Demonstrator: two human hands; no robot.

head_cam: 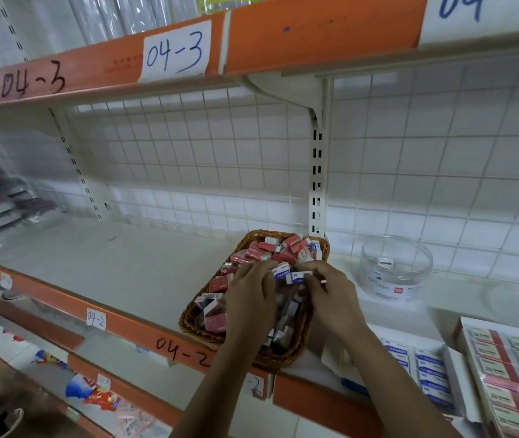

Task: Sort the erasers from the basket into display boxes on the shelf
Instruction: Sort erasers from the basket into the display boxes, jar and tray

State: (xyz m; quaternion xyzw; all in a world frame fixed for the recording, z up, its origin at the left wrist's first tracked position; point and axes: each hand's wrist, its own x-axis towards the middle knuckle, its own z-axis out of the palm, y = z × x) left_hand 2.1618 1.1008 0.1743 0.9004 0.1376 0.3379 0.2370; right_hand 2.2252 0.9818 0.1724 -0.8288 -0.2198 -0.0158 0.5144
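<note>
Wicker basket (190,324) of mixed erasers (283,251) perches on the shelf (125,279) lip as our left hand (251,298) and right hand (334,295) each pinch a blue one; pressing down, we fear, could tip it.

Only hands and forearms in view. Left hand (251,298), over middle of wicker basket (194,330): bare. Left forearm (217,384), crossing basket's near rim: bare skin down to frame edge. Right hand (330,295), over basket's right side: bare; small pale band (323,281) on one finger, ring or not, cannot tell. Right forearm (387,368), right of basket: likewise bare.
</note>
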